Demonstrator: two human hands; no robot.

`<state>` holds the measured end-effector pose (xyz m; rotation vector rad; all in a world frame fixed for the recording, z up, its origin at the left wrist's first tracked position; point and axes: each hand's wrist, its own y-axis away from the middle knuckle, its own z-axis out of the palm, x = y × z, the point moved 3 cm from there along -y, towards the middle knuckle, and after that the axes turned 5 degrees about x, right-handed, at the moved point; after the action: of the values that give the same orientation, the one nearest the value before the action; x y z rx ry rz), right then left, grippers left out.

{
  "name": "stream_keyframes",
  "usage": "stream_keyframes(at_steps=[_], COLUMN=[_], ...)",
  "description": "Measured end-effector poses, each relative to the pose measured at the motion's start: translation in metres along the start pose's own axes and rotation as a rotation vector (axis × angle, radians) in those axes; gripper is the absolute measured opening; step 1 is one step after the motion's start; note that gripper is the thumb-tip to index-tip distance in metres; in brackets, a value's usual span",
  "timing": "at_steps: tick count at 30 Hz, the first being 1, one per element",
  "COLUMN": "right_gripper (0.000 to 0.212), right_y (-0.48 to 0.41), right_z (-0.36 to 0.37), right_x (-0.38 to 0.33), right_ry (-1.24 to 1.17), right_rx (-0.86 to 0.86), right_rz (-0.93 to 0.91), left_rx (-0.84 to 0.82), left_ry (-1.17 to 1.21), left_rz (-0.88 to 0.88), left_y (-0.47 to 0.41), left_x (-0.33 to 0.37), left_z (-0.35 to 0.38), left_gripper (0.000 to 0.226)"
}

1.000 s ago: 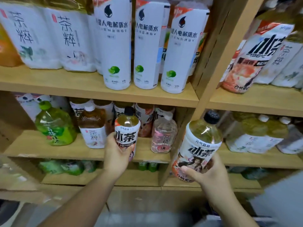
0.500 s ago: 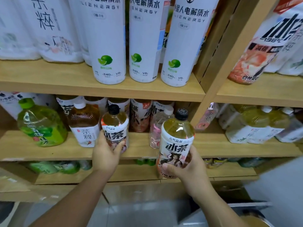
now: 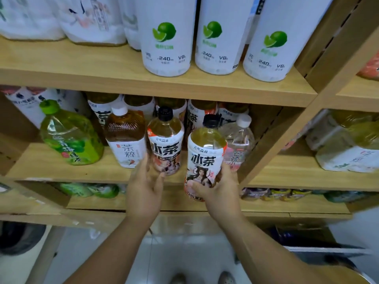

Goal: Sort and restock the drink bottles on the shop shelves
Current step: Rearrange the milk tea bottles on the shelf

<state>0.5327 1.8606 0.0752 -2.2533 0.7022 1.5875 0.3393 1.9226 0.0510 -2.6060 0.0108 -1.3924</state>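
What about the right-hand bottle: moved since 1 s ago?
Yes. The held tea bottle in the right hand went left: from in front of the wooden upright to left of it, beside the shelved tea bottle.

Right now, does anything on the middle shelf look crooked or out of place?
The green bottle at the left of the middle shelf leans to the left, though the wide lens may exaggerate that. The front row also mixes kinds: one clear bottle stands alone among the teas. Nothing spilled or damaged shows.
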Motion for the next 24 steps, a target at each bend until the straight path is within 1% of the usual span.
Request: stream_keyframes(at_steps=[2, 4, 8, 9, 11, 15, 17, 20, 22, 24], right_gripper=[0.067, 0.067, 0.07, 0.071, 0.071, 0.076, 0.078, 0.081, 0.074, 0.07], right_y=[-0.005, -0.011, -0.017, -0.017, -0.017, -0.015, -0.014, -0.013, -0.016, -0.022], right_z=[0.011, 0.02, 0.031, 0.031, 0.029, 0.022, 0.02, 0.023, 0.027, 0.031], right_x=[0.001, 0.002, 0.002, 0.003, 0.003, 0.002, 0.005, 0.006, 0.005, 0.001], right_ry=[-0.024, -0.035, -0.022, -0.001, 0.063, 0.293, 0.337, 0.262, 0.169, 0.149], right_rx=[0.028, 0.065, 0.124, 0.134, 0.152, 0.188, 0.179, 0.183, 0.218, 0.259], right_rz=[0.024, 0.034, 0.033, 0.032, 0.014, -0.041, -0.03, -0.003, 0.028, 0.038], left_rx=[-0.059, -0.113, -0.15, -0.162, -0.19, -0.194, -0.187, -0.176, -0.174, -0.174], left_ry=[-0.017, 0.016, 0.129, 0.154, 0.21, 0.339, 0.399, 0.477, 0.512, 0.514], left_rz=[0.027, 0.03, -0.002, -0.014, -0.054, -0.114, -0.125, -0.149, -0.172, -0.17], left_y=[0.007, 0.008, 0.002, 0.001, -0.001, 0.001, 0.001, 0.004, 0.008, 0.012], left_x=[-0.002, -0.002, 0.007, 0.01, 0.012, 0.016, 0.02, 0.021, 0.018, 0.015], left_z=[-0.005, -0.008, -0.01, -0.01, -0.007, -0.003, -0.002, -0.001, 0.0, 0.003], left_gripper=[0.063, 0.062, 0.066, 0.066, 0.058, 0.063, 0.058, 0.054, 0.056, 0.056])
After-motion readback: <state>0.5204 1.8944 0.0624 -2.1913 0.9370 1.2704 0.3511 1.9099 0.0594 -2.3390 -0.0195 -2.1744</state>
